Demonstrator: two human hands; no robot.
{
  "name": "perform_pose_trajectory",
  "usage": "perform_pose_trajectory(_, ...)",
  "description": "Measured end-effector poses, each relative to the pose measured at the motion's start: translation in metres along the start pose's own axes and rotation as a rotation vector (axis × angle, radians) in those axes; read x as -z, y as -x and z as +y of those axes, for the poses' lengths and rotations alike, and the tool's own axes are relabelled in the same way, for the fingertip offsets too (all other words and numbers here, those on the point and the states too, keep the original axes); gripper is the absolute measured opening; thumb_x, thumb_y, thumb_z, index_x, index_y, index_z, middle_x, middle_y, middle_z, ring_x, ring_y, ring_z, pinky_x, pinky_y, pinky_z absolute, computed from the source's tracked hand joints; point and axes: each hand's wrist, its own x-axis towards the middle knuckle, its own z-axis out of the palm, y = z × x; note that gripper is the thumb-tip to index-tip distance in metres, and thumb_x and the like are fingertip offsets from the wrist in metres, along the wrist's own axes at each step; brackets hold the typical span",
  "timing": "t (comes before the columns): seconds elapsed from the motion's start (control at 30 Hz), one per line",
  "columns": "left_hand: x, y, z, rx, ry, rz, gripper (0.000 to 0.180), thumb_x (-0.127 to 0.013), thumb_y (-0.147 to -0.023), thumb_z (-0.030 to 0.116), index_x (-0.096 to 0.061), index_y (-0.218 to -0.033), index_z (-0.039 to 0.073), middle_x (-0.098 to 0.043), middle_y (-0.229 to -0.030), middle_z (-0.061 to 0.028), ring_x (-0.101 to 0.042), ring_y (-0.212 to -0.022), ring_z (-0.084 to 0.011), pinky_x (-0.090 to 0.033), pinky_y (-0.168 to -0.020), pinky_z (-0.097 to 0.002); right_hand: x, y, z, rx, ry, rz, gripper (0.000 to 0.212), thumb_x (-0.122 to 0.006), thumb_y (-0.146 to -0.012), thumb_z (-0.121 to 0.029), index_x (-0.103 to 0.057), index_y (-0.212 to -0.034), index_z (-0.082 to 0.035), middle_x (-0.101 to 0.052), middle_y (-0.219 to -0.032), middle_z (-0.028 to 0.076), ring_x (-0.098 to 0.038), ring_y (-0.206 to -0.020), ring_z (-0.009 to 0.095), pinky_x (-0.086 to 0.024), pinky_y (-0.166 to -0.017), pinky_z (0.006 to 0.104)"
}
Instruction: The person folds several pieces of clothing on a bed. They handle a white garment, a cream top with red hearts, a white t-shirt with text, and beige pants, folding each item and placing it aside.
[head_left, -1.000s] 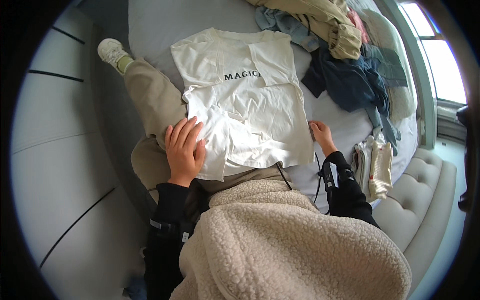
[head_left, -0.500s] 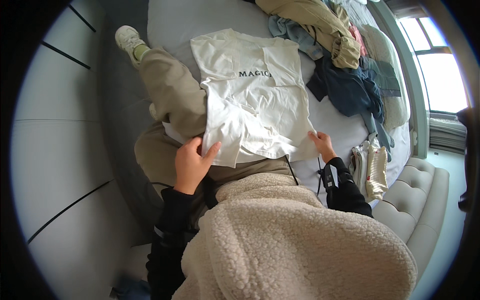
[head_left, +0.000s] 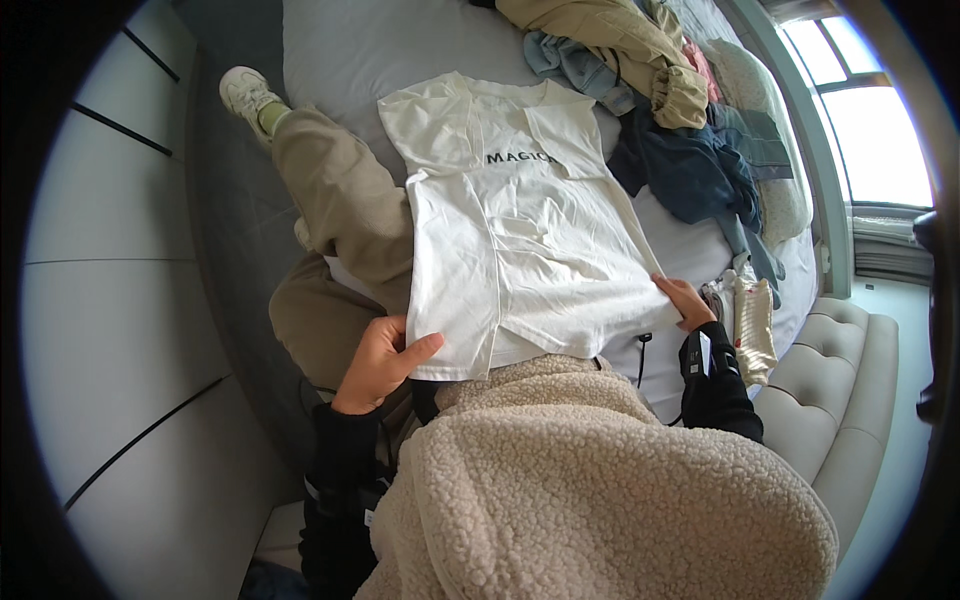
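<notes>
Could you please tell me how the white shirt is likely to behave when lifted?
The white shirt will probably hang limp, since creases run across its front. It looks light for its size, its cloth seeming thin. Its middle may sag, because the left hand and right hand hold it only near the lower corners.

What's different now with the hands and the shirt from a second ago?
The left hand lay flat on the shirt; now it grips the bottom left corner, thumb on top. The right hand was at the right edge; now it holds the bottom right corner, pulled out to the right. The bottom edge came closer to the person. The heap of clothes stayed put.
</notes>
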Motion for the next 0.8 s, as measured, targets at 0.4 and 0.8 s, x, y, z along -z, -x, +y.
perform_pose_trajectory(0.4,-0.006,-0.053,0.031,0.031,0.205,0.078,0.031,-0.060,-0.096,0.029,-0.067,-0.078,0.005,-0.064,-0.075,0.0041,-0.054,-0.066,-0.0025,-0.041,-0.061,-0.0223,0.012,-0.063,0.002,-0.386,-1.352,0.026,0.026,-0.058,-0.097,-0.033,-0.066,-0.098,-0.009,-0.070,-0.089,0.004,-0.067,-0.071,0.014,-0.052,-0.053,0.0218)
perform_pose_trajectory(0.8,0.039,-0.235,0.106,-0.026,0.579,0.245,0.039,-0.050,-0.100,0.028,-0.045,-0.125,-0.002,-0.057,-0.124,-0.0198,-0.059,-0.114,-0.0303,-0.052,-0.093,-0.0399,0.052,-0.254,-0.104,-0.187,-1.605,0.070,0.029,-0.060,-0.096,-0.026,-0.057,-0.111,-0.002,-0.064,-0.099,0.011,-0.062,-0.089,0.024,-0.055,-0.078,0.0325)
